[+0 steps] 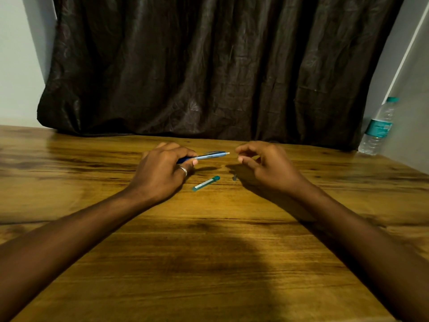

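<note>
My left hand grips a blue mechanical pencil by its dark end, and the pencil's pale tip points right, just above the wooden table. My right hand hovers a short gap to the right of that tip with thumb and forefinger curled close together; whether they pinch something thin is too small to tell. A small teal lead tube lies on the table between the two hands, nearer to me. A tiny grey piece lies by the right hand's heel.
A clear water bottle with a teal label and cap stands at the table's far right corner. A dark curtain hangs behind the table's far edge. White walls flank it.
</note>
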Action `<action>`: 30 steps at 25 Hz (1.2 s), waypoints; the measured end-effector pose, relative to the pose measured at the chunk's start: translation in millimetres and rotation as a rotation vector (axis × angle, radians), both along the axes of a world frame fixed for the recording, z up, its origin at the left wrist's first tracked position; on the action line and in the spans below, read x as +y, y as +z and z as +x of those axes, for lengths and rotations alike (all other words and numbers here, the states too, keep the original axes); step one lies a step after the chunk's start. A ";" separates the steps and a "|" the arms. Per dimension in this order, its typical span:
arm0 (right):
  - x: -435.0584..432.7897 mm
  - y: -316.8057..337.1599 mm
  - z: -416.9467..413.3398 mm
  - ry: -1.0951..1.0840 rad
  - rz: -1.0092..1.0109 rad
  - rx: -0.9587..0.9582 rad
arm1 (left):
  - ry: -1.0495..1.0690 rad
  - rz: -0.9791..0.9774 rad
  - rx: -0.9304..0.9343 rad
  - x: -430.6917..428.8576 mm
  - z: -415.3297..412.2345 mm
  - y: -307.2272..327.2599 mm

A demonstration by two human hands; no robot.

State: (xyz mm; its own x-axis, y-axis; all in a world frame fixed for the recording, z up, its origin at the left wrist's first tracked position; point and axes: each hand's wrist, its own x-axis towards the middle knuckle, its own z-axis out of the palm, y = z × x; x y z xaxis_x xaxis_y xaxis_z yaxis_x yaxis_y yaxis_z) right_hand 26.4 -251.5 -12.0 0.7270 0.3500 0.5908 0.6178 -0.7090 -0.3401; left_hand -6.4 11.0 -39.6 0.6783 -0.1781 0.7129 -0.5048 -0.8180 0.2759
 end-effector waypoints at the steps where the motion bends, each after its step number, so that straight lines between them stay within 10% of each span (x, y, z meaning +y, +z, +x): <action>1: 1.6 -0.8 -0.6 0.002 0.015 -0.012 | -0.012 -0.002 -0.002 0.0 -0.3 0.2; 19: 6.1 0.0 -4.2 0.030 -0.028 -0.079 | -0.020 0.022 -0.019 1.2 -0.4 -0.5; 30: -14.4 5.7 4.8 -0.022 -0.556 -0.025 | 0.026 0.018 -0.008 2.6 2.3 -0.8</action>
